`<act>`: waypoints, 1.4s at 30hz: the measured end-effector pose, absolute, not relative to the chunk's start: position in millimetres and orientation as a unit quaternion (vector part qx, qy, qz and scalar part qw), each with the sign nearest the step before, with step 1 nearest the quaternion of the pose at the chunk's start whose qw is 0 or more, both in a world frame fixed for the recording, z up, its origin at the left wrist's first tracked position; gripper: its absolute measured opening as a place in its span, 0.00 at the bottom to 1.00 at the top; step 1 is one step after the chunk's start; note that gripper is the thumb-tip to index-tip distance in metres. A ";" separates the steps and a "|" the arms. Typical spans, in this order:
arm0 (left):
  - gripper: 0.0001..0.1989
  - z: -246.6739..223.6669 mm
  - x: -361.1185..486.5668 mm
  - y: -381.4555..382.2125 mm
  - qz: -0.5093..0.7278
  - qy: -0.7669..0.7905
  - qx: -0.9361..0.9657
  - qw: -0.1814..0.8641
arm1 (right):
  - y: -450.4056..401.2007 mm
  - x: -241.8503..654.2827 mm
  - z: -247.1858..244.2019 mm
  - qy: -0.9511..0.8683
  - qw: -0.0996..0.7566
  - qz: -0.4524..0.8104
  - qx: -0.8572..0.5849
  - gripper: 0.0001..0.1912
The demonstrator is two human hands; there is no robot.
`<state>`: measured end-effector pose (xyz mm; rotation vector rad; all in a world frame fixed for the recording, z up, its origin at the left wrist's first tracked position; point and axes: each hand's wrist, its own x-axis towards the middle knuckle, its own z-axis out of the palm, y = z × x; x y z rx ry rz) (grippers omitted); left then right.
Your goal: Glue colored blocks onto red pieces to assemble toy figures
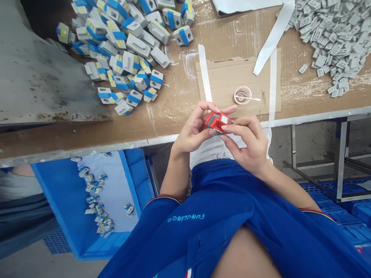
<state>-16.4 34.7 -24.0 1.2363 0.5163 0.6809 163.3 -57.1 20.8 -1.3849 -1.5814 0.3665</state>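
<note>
Red block (216,122) held pinched between left hand (191,130) and right hand (245,146), near a glass dish (242,95) on the far side.

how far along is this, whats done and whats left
Looks done: the heap of blue-taped blocks, with more small ones in the blue crate. In hand: a red block, held between the left hand and right hand. Looks left: the big pile of small grey pieces, past a small dish. Exact counts can't be told.
</note>
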 end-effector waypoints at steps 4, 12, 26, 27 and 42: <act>0.23 -22.3 -14.8 33.7 0.323 0.234 0.561 0.725 | -56.4 163.7 23.1 -0.661 0.473 0.130 -0.569 0.13; 0.27 -24.3 -7.7 29.9 0.380 0.254 0.578 0.676 | -55.0 173.0 26.9 -0.651 0.438 0.138 -0.604 0.06; 0.25 -22.7 -6.9 30.0 0.386 0.254 0.556 0.691 | -50.8 183.6 35.9 -0.663 0.408 0.218 -0.588 0.08; 0.26 -23.0 -7.4 30.2 0.382 0.258 0.554 0.693 | -50.9 183.6 36.8 -0.666 0.401 0.213 -0.591 0.08; 0.24 -17.9 -12.2 36.2 0.329 0.272 0.548 0.720 | -48.3 188.4 42.7 -0.616 0.371 0.325 -0.614 0.06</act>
